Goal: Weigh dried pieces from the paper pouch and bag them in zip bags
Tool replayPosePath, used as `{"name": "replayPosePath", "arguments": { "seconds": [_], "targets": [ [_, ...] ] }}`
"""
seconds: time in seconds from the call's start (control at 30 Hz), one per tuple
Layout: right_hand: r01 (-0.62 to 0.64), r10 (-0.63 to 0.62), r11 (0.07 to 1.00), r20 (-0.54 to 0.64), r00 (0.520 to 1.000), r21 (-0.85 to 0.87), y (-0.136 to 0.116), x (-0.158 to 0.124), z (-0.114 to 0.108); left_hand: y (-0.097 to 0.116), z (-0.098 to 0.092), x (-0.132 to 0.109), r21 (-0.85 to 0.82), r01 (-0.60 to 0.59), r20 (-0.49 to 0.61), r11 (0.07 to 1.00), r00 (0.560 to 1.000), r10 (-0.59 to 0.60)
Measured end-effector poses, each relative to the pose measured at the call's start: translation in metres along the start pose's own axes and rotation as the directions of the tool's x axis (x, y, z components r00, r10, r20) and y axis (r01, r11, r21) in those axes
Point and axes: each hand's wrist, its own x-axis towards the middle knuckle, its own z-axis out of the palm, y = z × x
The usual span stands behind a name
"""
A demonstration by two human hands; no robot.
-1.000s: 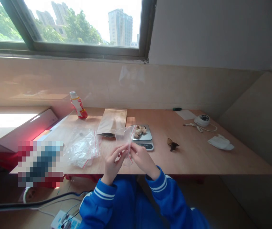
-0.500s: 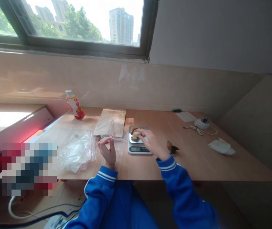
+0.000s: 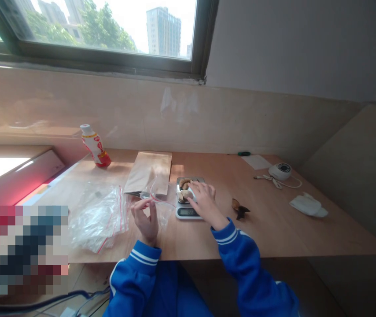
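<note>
- A small clear zip bag [image 3: 165,208] with a red line is pinched by the left hand [image 3: 145,220], just left of the scale.
- The tan dried pieces [image 3: 184,196] are set on the plate of a white digital kitchen scale [image 3: 183,214]; its small numbers cannot be read well.
- The pieces are partly covered by the bent fingers of the right hand [image 3: 204,200]; whether one is gripped cannot be told.
- All this is held up by a flat wooden table [image 3: 274,235], brightened by sun near the back.
- Behind the left hand, a brown paper pouch [image 3: 151,169] is laid flat.
- To its left, a heap of clear bags [image 3: 94,220] is spread out, with a red and white bottle [image 3: 96,147] stood behind.
- On the right are seen a dark brown dried piece [image 3: 241,210], a white dome camera [image 3: 278,171], a sheet of paper [image 3: 256,162] and a crumpled white wrap [image 3: 307,206].
- The table is backed by a tiled wall [image 3: 257,121], and green trees [image 3: 107,28] and a tall building [image 3: 164,31] are shown through the window [image 3: 108,53].
</note>
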Motion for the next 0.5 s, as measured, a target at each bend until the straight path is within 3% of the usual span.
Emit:
{"name": "replayPosePath", "arguments": {
  "seconds": [0.27, 0.4, 0.5],
  "targets": [
    [-0.132, 0.167, 0.975, -0.195, 0.966, 0.181, 0.016, -0.039, -0.053, 0.005, 0.000, 0.003, 0.028, -0.029, -0.040, 0.999, 0.999, 0.030],
    [-0.173, 0.227, 0.951, -0.201, 0.953, 0.256, 0.025, -0.052, -0.052, 0.009, 0.001, 0.006, -0.030, -0.026, -0.060, 0.999, 0.998, 0.024],
    [-0.156, 0.213, 0.933, -0.149, 0.966, 0.323, 0.028, -0.045, -0.041, 0.013, 0.001, 0.007, -0.111, -0.048, -0.089, 0.993, 0.995, 0.038]
  ]
}}
